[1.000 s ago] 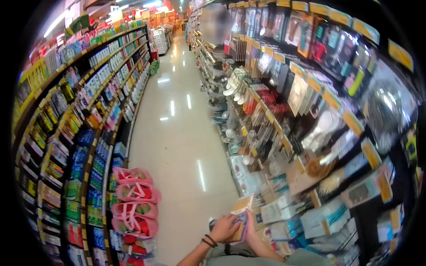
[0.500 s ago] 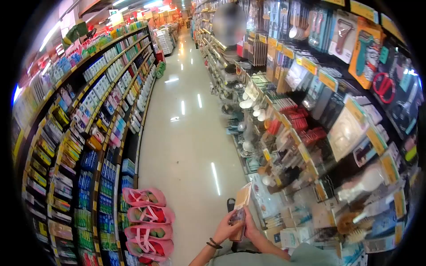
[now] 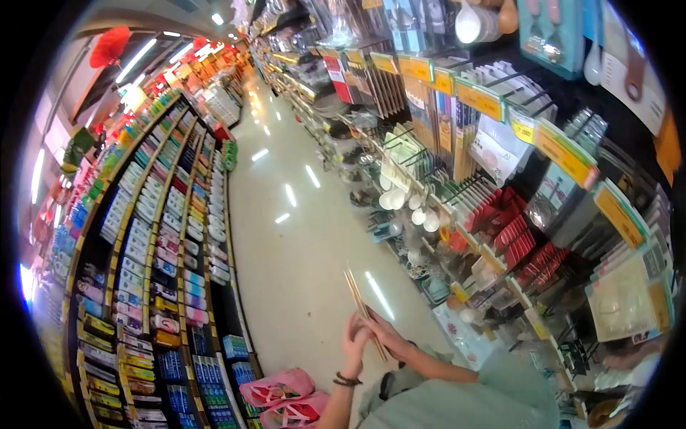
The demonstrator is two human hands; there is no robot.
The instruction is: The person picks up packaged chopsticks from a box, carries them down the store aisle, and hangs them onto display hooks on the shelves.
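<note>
In front of my body I hold a slim tan-brown packet (image 3: 354, 290), turned almost edge-on so that it looks like two thin strips. Its contents cannot be made out. My left hand (image 3: 354, 337), with a dark bracelet at the wrist, has its bent fingers against the packet's left side. On the other side my right hand (image 3: 389, 338) grips the packet near its lower part. Both hands are above the aisle floor, apart from the shelves.
Hanging kitchen utensils, with white spoons (image 3: 393, 199) and red packs (image 3: 509, 239), line the right shelf. Toiletries fill the left shelf (image 3: 143, 236). Pink baskets (image 3: 279, 388) stand at its foot. The shiny aisle floor (image 3: 286, 250) runs between.
The packet has turned from showing its broad face to nearly edge-on. My left fingers have shifted on it. The view has swung right, and the baskets sit lower.
</note>
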